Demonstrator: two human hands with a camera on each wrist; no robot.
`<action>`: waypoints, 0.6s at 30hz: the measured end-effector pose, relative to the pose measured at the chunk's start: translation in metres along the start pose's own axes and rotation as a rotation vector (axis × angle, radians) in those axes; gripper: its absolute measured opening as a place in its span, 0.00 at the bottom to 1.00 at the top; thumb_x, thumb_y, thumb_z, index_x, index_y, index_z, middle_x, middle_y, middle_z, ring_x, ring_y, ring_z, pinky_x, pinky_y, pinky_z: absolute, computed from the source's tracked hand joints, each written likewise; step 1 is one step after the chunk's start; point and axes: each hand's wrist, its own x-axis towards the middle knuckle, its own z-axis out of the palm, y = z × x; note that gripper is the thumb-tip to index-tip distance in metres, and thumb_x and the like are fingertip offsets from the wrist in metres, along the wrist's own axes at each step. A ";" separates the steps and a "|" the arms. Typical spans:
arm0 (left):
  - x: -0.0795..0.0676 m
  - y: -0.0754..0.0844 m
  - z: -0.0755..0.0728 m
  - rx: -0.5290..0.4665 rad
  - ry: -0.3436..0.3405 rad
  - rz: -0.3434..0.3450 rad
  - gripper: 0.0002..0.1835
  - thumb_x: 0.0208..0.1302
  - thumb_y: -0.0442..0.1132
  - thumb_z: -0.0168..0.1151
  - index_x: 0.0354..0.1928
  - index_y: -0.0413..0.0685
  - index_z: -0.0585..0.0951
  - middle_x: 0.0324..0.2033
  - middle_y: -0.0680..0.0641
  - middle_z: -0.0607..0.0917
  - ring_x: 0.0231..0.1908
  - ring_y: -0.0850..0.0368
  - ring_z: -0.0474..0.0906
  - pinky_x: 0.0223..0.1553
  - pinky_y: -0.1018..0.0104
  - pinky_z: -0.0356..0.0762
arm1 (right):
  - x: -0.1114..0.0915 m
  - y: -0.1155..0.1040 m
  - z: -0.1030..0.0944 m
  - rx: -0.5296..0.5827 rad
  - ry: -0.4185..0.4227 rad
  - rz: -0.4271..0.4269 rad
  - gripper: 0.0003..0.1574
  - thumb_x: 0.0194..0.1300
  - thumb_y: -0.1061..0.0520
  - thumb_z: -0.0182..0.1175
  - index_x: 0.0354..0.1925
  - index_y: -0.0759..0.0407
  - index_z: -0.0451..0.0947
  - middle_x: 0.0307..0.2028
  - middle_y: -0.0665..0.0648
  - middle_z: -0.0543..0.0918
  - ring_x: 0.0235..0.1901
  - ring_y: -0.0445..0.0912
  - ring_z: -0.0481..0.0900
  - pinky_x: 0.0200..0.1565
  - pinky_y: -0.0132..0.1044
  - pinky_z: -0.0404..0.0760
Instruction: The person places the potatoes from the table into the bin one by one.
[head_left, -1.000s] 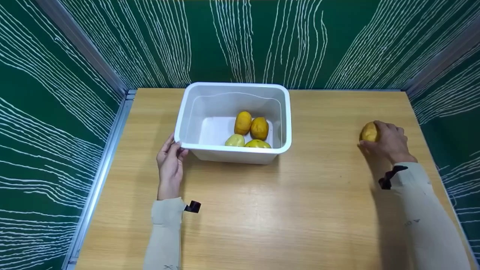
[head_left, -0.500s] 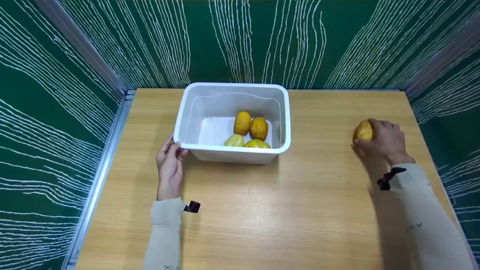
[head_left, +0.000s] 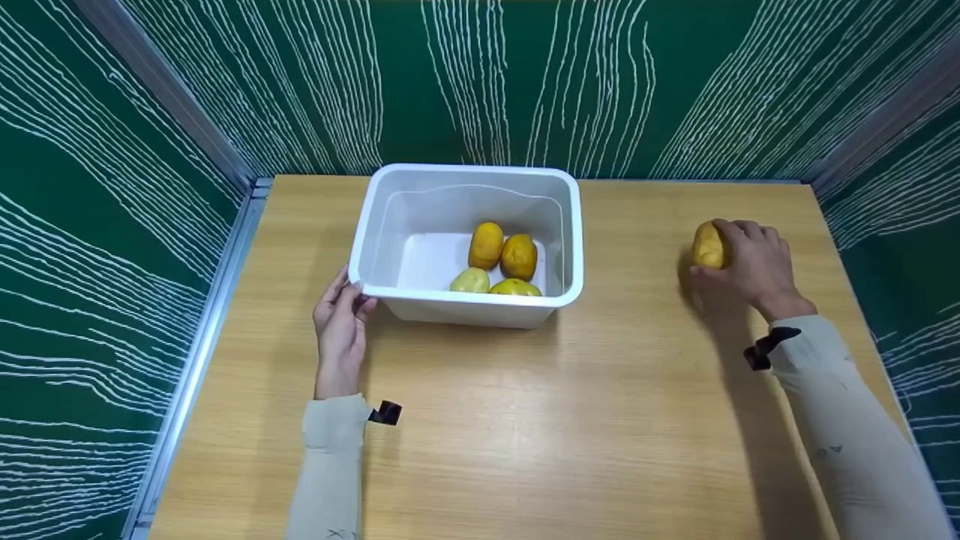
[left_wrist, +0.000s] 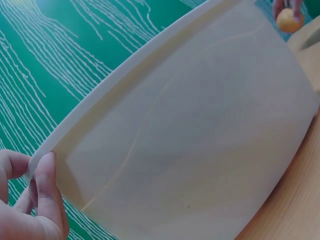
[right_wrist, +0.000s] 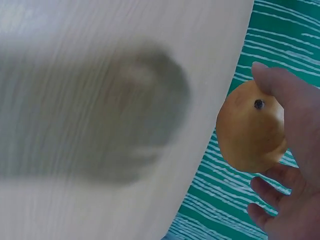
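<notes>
My right hand (head_left: pixel 763 268) grips a yellow mango (head_left: pixel 708 247) at the right side of the table, lifted with its shadow falling on the wood. In the right wrist view the thumb lies over the mango (right_wrist: pixel 247 132) near its dark stem spot, fingers beneath. My left hand (head_left: pixel 342 334) pinches the front left corner of a white plastic bin (head_left: pixel 465 311). The left wrist view shows thumb and fingers on the bin's rim (left_wrist: pixel 95 92). Inside the bin lie two yellow mangoes (head_left: pixel 487 246) and two greener fruits (head_left: pixel 470 280), partly hidden by the front wall.
The bin stands toward the back of a wooden table (head_left: pixel 525 427). Green walls (head_left: pixel 690 67) with white wavy lines enclose the back and both sides. A metal rail (head_left: pixel 206 337) runs along the left edge.
My right hand has raised the mango from the table and moved it left and toward the back. The left hand and the bin have stayed in place.
</notes>
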 end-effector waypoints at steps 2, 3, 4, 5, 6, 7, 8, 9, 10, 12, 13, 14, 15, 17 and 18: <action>0.001 -0.001 0.000 0.004 0.000 -0.004 0.28 0.76 0.22 0.52 0.76 0.34 0.68 0.52 0.41 0.78 0.32 0.62 0.80 0.30 0.81 0.86 | 0.001 -0.003 0.000 -0.012 0.013 -0.024 0.55 0.63 0.44 0.76 0.78 0.62 0.62 0.72 0.78 0.64 0.66 0.76 0.57 0.69 0.75 0.58; 0.001 -0.001 0.000 0.007 -0.001 -0.005 0.28 0.76 0.22 0.52 0.76 0.34 0.68 0.53 0.41 0.78 0.32 0.62 0.80 0.31 0.81 0.86 | 0.001 -0.005 0.000 -0.013 0.019 -0.035 0.55 0.62 0.45 0.77 0.77 0.62 0.63 0.71 0.77 0.64 0.66 0.75 0.58 0.69 0.75 0.58; 0.002 -0.001 0.000 0.008 0.000 -0.007 0.29 0.76 0.22 0.52 0.76 0.34 0.67 0.53 0.41 0.78 0.32 0.62 0.80 0.31 0.81 0.86 | 0.001 -0.007 -0.001 -0.015 0.022 -0.046 0.54 0.62 0.46 0.77 0.77 0.62 0.64 0.71 0.77 0.65 0.66 0.75 0.58 0.69 0.74 0.58; 0.002 -0.001 0.000 0.011 0.000 -0.008 0.29 0.76 0.23 0.52 0.76 0.35 0.67 0.54 0.41 0.77 0.32 0.62 0.80 0.32 0.81 0.86 | 0.001 -0.008 -0.001 -0.017 0.026 -0.056 0.54 0.62 0.47 0.77 0.76 0.62 0.64 0.71 0.77 0.65 0.66 0.75 0.59 0.69 0.74 0.58; 0.002 -0.001 0.000 0.014 -0.002 -0.008 0.29 0.76 0.23 0.52 0.76 0.35 0.67 0.54 0.41 0.77 0.33 0.62 0.80 0.32 0.81 0.86 | 0.001 -0.010 -0.001 -0.021 0.030 -0.066 0.53 0.61 0.47 0.78 0.76 0.63 0.65 0.70 0.77 0.66 0.66 0.75 0.59 0.69 0.74 0.59; 0.002 -0.001 0.000 0.016 -0.005 -0.009 0.29 0.76 0.23 0.53 0.77 0.35 0.67 0.55 0.41 0.77 0.33 0.62 0.80 0.32 0.81 0.87 | 0.001 -0.012 -0.002 -0.024 0.032 -0.075 0.53 0.61 0.47 0.78 0.76 0.63 0.66 0.70 0.77 0.66 0.66 0.75 0.59 0.69 0.74 0.59; 0.002 -0.001 0.000 0.017 -0.007 -0.010 0.29 0.76 0.23 0.53 0.77 0.35 0.67 0.55 0.41 0.77 0.33 0.62 0.80 0.33 0.81 0.87 | 0.002 -0.013 -0.002 -0.026 0.035 -0.083 0.53 0.61 0.47 0.78 0.75 0.63 0.66 0.70 0.77 0.66 0.65 0.74 0.60 0.69 0.73 0.59; 0.002 -0.001 0.000 0.017 -0.006 -0.009 0.28 0.76 0.23 0.53 0.76 0.35 0.68 0.55 0.41 0.78 0.33 0.62 0.80 0.33 0.81 0.87 | 0.002 -0.015 -0.003 -0.031 0.040 -0.094 0.53 0.60 0.47 0.79 0.75 0.63 0.66 0.70 0.77 0.67 0.65 0.74 0.60 0.69 0.73 0.60; 0.002 -0.001 0.000 0.018 -0.007 -0.008 0.28 0.76 0.23 0.53 0.76 0.35 0.68 0.55 0.41 0.78 0.33 0.62 0.80 0.33 0.80 0.87 | 0.002 -0.016 -0.003 -0.035 0.044 -0.104 0.53 0.59 0.48 0.79 0.75 0.63 0.67 0.69 0.77 0.67 0.65 0.74 0.60 0.69 0.73 0.60; 0.002 0.000 0.000 0.018 -0.009 -0.007 0.28 0.76 0.23 0.53 0.76 0.35 0.68 0.55 0.41 0.78 0.33 0.62 0.80 0.33 0.80 0.87 | 0.002 -0.020 -0.005 -0.041 0.052 -0.123 0.54 0.59 0.48 0.80 0.74 0.63 0.67 0.69 0.77 0.68 0.65 0.74 0.61 0.69 0.73 0.60; 0.002 0.000 0.000 0.017 -0.008 -0.008 0.28 0.76 0.23 0.53 0.76 0.35 0.68 0.55 0.41 0.78 0.33 0.62 0.80 0.33 0.80 0.87 | 0.002 -0.022 -0.005 -0.043 0.055 -0.131 0.54 0.58 0.49 0.80 0.74 0.63 0.67 0.69 0.77 0.68 0.65 0.74 0.61 0.69 0.73 0.60; 0.001 0.000 0.001 0.019 -0.007 -0.007 0.28 0.76 0.23 0.53 0.76 0.35 0.68 0.55 0.41 0.78 0.33 0.62 0.80 0.33 0.80 0.87 | 0.002 -0.024 -0.006 -0.045 0.059 -0.140 0.54 0.58 0.49 0.80 0.74 0.63 0.67 0.69 0.77 0.69 0.66 0.74 0.61 0.70 0.74 0.60; 0.001 0.000 0.001 0.019 -0.004 -0.006 0.28 0.76 0.23 0.53 0.76 0.35 0.69 0.55 0.41 0.78 0.33 0.62 0.80 0.33 0.80 0.87 | 0.002 -0.026 -0.007 -0.046 0.061 -0.147 0.54 0.58 0.49 0.80 0.74 0.63 0.67 0.69 0.76 0.69 0.66 0.74 0.61 0.70 0.74 0.60; 0.001 0.000 0.001 0.023 -0.004 -0.006 0.28 0.76 0.23 0.53 0.76 0.36 0.69 0.55 0.41 0.78 0.34 0.62 0.80 0.33 0.80 0.87 | 0.003 -0.031 -0.008 -0.049 0.065 -0.159 0.53 0.58 0.49 0.80 0.75 0.62 0.68 0.69 0.76 0.69 0.66 0.74 0.61 0.70 0.74 0.60; 0.001 0.000 0.001 0.025 -0.002 -0.004 0.27 0.76 0.23 0.53 0.75 0.36 0.69 0.55 0.41 0.78 0.34 0.62 0.80 0.33 0.80 0.87 | 0.003 -0.034 -0.009 -0.050 0.067 -0.165 0.53 0.58 0.49 0.80 0.75 0.62 0.68 0.69 0.76 0.69 0.66 0.74 0.61 0.70 0.74 0.60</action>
